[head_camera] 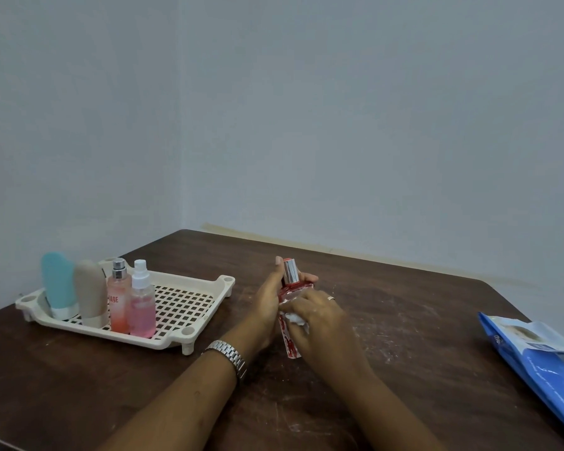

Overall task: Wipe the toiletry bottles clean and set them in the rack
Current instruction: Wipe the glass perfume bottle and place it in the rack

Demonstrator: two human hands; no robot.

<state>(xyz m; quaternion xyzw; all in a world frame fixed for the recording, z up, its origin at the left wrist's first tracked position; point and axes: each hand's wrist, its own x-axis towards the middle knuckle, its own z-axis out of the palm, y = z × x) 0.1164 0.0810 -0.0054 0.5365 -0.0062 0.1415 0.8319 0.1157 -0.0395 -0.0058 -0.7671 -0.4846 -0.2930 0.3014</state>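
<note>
head view. dark wooden table (pixel 404 323) set into a corner of pale walls, with whitish smears on its top around the hands.

left hand (pixel 267 309) wraps the upper body of a red bottle (pixel 290 283), thumb pointing up beside the silver cap. the bottle is near the table's middle, leaning slightly, well right of the rack. cannot tell whether its base touches the table.

right hand (pixel 321 315) is curled round a white wipe (pixel 295 319) and presses it to the bottle's side, about halfway down. ring (pixel 330 298) on a right finger, metal watch (pixel 230 354) on the left wrist.

cream rack (pixel 186 301) sits at the left. four containers stand upright in a row along its near-left part: blue tube (pixel 58 284), beige tube (pixel 90 291), orange-pink spray bottle (pixel 119 304), pink spray bottle (pixel 143 307).

blue packet (pixel 541 356) lies at the right edge, partly out of frame.
</note>
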